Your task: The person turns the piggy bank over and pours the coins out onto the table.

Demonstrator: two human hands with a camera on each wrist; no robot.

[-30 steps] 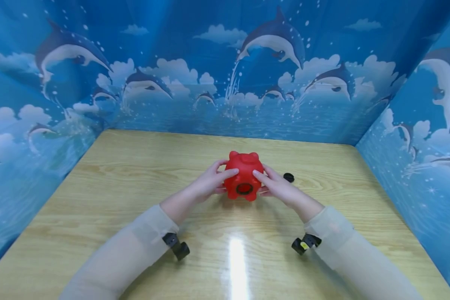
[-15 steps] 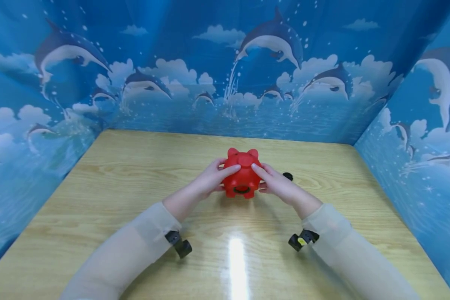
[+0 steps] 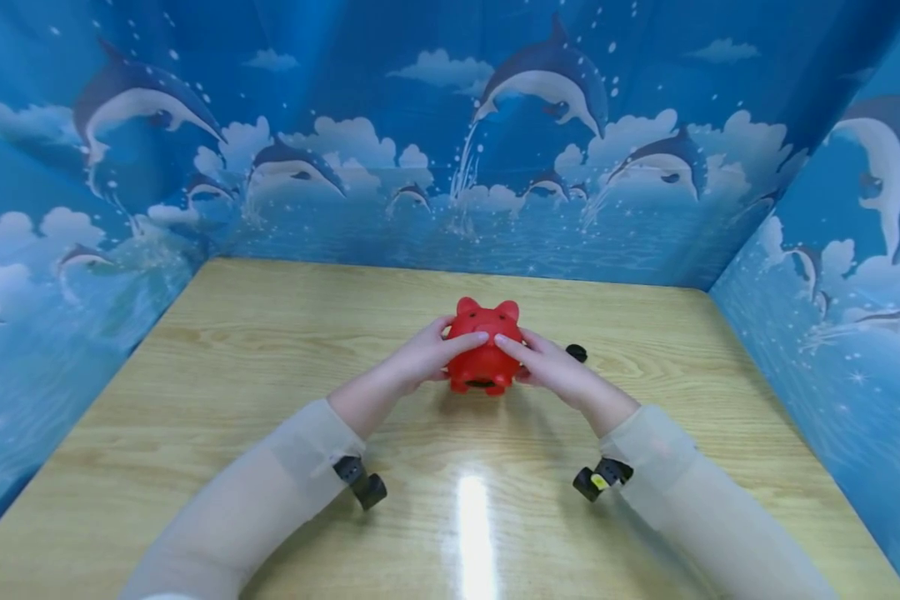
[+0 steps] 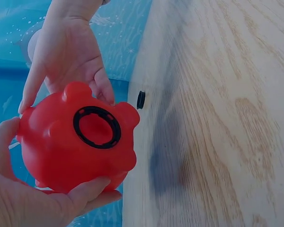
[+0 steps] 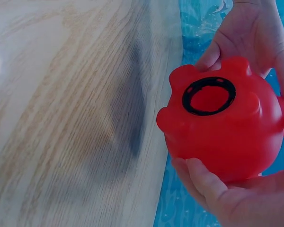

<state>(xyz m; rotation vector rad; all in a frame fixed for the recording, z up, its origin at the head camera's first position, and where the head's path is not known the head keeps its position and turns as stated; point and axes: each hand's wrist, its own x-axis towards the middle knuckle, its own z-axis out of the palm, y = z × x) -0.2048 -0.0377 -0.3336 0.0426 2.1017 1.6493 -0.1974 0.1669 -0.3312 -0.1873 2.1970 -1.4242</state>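
Left hand (image 3: 424, 357) | right hand (image 3: 557, 365) | both grip opposite sides of rounded red pig-shaped figure (image 3: 483, 363) | small black disc (image 3: 577, 353) on pale wood-grain bench (image 3: 285, 350)

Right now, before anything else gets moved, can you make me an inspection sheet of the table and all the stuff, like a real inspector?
Surface: pale wooden table with a bright glare patch near the person.
Job's things: red pig, seemingly held up off the table; black-ringed opening underneath, uncovered. Small black round piece lies on the table beside the right hand.
Clutter: nothing seen.
Hands: left hand and right hand grip the red pig from opposite sides, thumbs in front.
Cables: nothing seen.
Surroundings: blue dolphin backdrop behind the table and along both sides.
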